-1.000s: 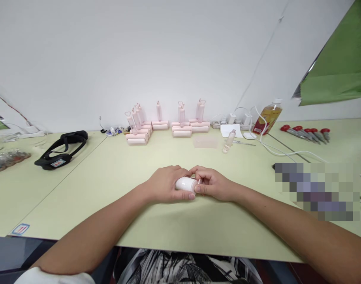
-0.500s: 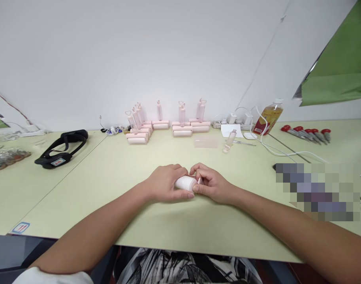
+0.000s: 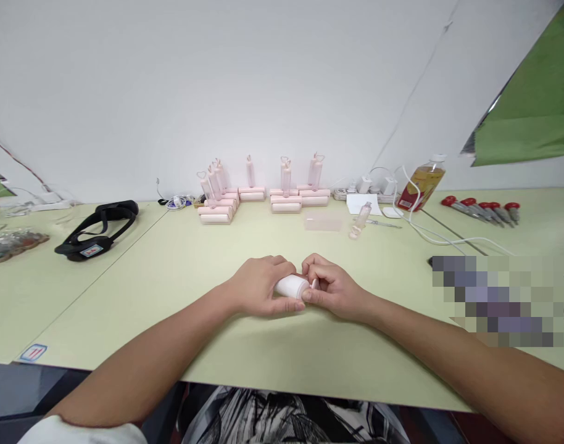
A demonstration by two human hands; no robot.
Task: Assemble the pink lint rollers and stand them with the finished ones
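Note:
A white lint roller [image 3: 291, 286] lies on its side just above the table, between my two hands. My left hand [image 3: 264, 285] is wrapped over its left part, thumb along the near side, so that end is hidden. At its right end my right hand [image 3: 332, 288] has its thumb against the rim and its fingers curled. A small pale pink piece [image 3: 315, 283] shows between those fingers; its shape is mostly hidden. Farther back a clear pinkish handle [image 3: 360, 220] lies beside an empty-looking pink translucent cover [image 3: 323, 221].
Several pink lint rollers [image 3: 216, 214] with upright handles stand along the wall. White cables [image 3: 414, 225], a drink bottle [image 3: 421, 185] and red-handled tools [image 3: 490, 209] are at the right. A black head strap [image 3: 99, 228] lies left. A blurred-out object [image 3: 490, 302] is near my right forearm.
My right hand's fingers have shifted slightly at the roller's end, and a little more of the end face shows. The left hand keeps its hold. The view has moved very slightly.

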